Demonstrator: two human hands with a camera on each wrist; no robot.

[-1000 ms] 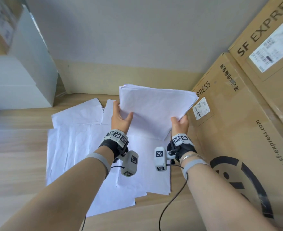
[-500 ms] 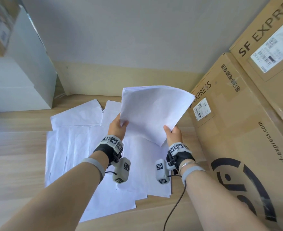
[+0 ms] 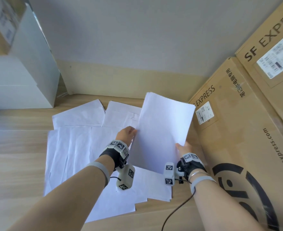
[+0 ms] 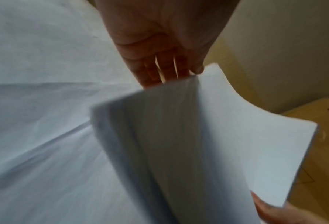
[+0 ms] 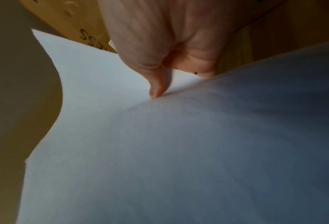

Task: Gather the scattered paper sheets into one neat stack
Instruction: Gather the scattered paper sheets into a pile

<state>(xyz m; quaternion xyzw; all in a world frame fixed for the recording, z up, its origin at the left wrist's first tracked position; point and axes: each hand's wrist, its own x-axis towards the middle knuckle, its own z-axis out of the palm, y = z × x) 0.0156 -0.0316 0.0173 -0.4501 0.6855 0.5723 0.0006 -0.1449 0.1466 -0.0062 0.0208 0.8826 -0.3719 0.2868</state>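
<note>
I hold a stack of white sheets [image 3: 164, 130] above the floor, long side pointing away from me. My left hand [image 3: 132, 132] lies against the stack's left edge. In the left wrist view its fingers [image 4: 159, 71] are straight and meet the edge of the stack [image 4: 227, 144]. My right hand [image 3: 181, 147] pinches the stack's near right edge. The right wrist view shows that hand [image 5: 169, 78] with its thumb on top of the paper [image 5: 178, 144] and the fingers underneath. Several loose sheets [image 3: 80, 147] lie overlapping on the wooden floor below.
Large brown cardboard boxes [image 3: 237, 130] stand close on the right, next to my right hand. A white box [image 3: 20, 80] sits at the back left. A grey wall with a beige skirting [image 3: 120, 80] closes the far side. Bare wooden floor [image 3: 12, 155] lies to the left.
The stack has turned from lying crosswise to pointing away from me, and its edges look more even. My left hand slid from holding the corner to resting against the left edge.
</note>
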